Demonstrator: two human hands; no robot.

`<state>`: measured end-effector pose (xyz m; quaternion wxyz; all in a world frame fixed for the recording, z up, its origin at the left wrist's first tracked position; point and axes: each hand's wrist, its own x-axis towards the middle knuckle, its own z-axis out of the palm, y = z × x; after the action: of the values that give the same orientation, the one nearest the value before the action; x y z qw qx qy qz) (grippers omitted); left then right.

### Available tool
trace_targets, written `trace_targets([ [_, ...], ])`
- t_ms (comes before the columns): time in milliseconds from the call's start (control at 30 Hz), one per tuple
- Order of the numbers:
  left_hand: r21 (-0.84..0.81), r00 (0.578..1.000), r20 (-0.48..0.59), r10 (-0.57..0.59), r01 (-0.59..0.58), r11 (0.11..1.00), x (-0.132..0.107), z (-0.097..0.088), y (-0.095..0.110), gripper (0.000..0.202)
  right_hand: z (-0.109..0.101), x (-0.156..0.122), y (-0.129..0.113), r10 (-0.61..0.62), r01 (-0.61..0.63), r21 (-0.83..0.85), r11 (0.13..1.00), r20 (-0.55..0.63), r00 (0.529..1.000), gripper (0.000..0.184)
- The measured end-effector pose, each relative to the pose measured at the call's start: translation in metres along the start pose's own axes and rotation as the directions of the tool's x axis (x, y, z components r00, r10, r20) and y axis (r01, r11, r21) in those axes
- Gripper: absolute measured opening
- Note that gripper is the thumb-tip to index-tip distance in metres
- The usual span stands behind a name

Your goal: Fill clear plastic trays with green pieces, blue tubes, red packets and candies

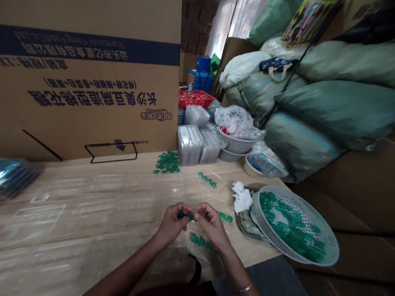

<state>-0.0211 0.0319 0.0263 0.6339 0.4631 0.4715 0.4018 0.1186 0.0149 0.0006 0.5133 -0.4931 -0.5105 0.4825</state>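
One green piece (186, 214), long axis left-right

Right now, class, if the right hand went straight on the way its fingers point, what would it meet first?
Likely the small dark green piece pinched by the right hand, then the left hand.

Small dark-green piece (186, 214), pinched at both ends

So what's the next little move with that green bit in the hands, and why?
Probably lower the green piece onto the table next to the row of green pieces. Left hand and right hand both pinch it just by that row, and the basket holds plenty more.
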Motion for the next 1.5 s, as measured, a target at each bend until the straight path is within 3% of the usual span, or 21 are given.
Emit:
trace_targets([
  [100,-0.081,0.993,0.062,-0.104,0.108,0.991,0.002,-0.002,0.001,0.019,-0.004,-0.001,0.001,-0.014,0.003,0.106,0.994,0.105,0.994,0.020],
  [300,-0.255,0.920,0.235,-0.313,0.369,0.894,0.008,-0.004,-0.004,0.029,-0.004,-0.008,0.006,-0.042,0.028,0.128,0.991,0.106,0.993,0.020],
  [533,-0.243,0.918,0.241,-0.315,0.371,0.896,0.007,0.002,-0.007,0.027,-0.006,-0.009,0.017,-0.006,-0.011,0.158,0.987,0.105,0.994,0.021],
  [600,-0.271,0.922,0.236,-0.305,0.364,0.891,0.007,0.000,-0.008,0.031,-0.018,0.002,0.020,-0.029,0.028,0.036,0.999,0.034,0.999,0.022],
  [633,-0.290,0.926,0.227,-0.301,0.360,0.887,0.007,-0.003,-0.008,0.035,-0.028,0.011,0.021,-0.059,0.058,-0.106,0.993,-0.010,0.998,0.021],
  [700,-0.323,0.934,0.198,-0.298,0.349,0.879,0.006,-0.009,-0.007,0.040,-0.052,0.033,0.022,-0.133,0.083,-0.466,0.881,-0.075,0.988,0.019],
  [733,-0.334,0.938,0.182,-0.297,0.342,0.878,0.005,-0.013,-0.007,0.040,-0.066,0.045,0.022,-0.162,0.070,-0.651,0.756,-0.083,0.983,0.018],
  [800,-0.347,0.942,0.151,-0.301,0.335,0.876,0.004,-0.021,-0.008,0.039,-0.089,0.068,0.022,-0.167,0.033,-0.790,0.612,-0.088,0.982,0.017],
  [900,-0.367,0.945,0.108,-0.309,0.327,0.871,0.000,-0.030,-0.010,0.038,-0.107,0.088,0.026,-0.113,-0.002,-0.863,0.505,-0.068,0.991,0.016],
  [1067,-0.399,0.950,0.082,-0.301,0.308,0.864,-0.002,-0.038,-0.013,0.031,-0.104,0.097,0.030,-0.012,-0.068,-0.939,0.336,-0.077,0.997,0.017],
  [1200,-0.538,0.891,0.145,-0.430,0.436,0.721,-0.003,-0.037,-0.008,0.024,-0.102,0.098,0.028,0.065,-0.094,-0.957,0.274,-0.079,0.995,0.022],
  [1267,-0.622,0.854,0.206,-0.478,0.491,0.610,-0.004,-0.036,-0.005,0.027,-0.102,0.093,0.027,0.064,-0.082,-0.960,0.267,-0.068,0.996,0.028],
  [1333,-0.682,0.851,0.236,-0.468,0.489,0.545,-0.005,-0.035,-0.001,0.032,-0.098,0.083,0.024,-0.020,-0.037,-0.954,0.298,-0.045,0.999,0.030],
  [1433,-0.729,0.871,0.250,-0.424,0.457,0.509,-0.006,-0.033,0.002,0.038,-0.076,0.058,0.007,-0.201,0.153,-0.853,0.499,0.057,0.978,0.015],
  [1500,-0.745,0.879,0.265,-0.397,0.448,0.494,-0.006,-0.030,0.004,0.039,-0.052,0.038,-0.012,-0.244,0.307,-0.689,0.657,0.192,0.951,0.013],
])
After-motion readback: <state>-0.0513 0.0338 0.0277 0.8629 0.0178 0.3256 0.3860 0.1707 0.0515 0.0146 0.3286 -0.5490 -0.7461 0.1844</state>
